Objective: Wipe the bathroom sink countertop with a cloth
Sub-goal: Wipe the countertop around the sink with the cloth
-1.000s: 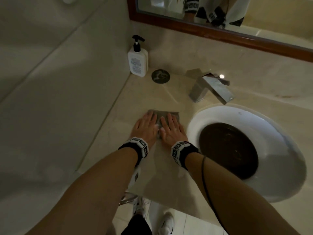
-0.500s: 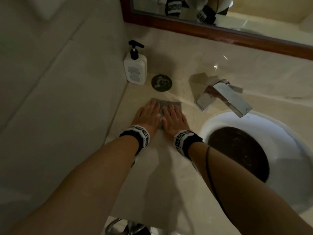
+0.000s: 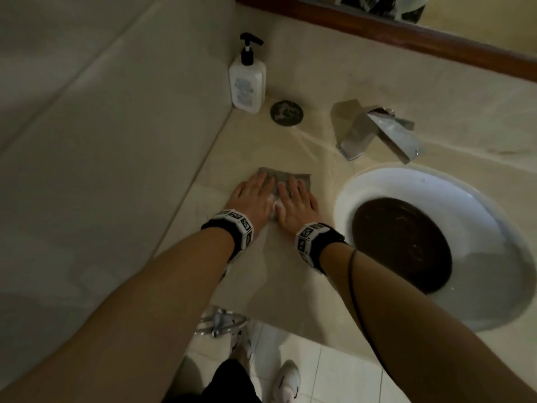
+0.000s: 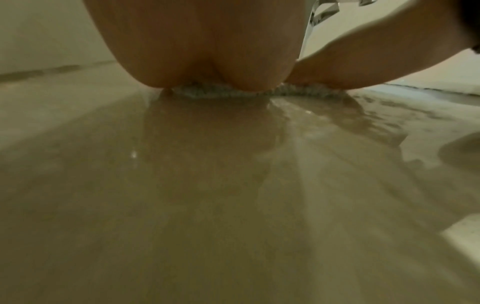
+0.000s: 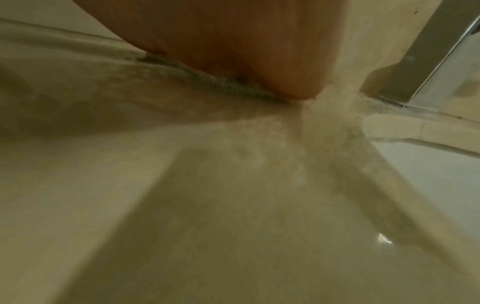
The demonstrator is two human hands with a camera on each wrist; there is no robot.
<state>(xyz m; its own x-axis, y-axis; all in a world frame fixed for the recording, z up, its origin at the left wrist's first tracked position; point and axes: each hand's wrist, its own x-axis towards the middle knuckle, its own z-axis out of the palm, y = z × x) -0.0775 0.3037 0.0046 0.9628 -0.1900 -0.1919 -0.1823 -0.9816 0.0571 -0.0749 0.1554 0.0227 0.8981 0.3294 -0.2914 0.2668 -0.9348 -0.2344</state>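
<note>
A glossy beige stone countertop point(image 3: 270, 274) runs along pale wall tiles, its surface streaked wet. On it, left of the round white sink point(image 3: 494, 257), lies a flat grey nubby cloth point(image 3: 286, 177). The left hand point(image 3: 252, 199) and right hand point(image 3: 295, 203) press it side by side, fingers straight. Far off stand a white pump bottle point(image 3: 247, 82) and an angular chrome tap point(image 3: 374, 130).
</note>
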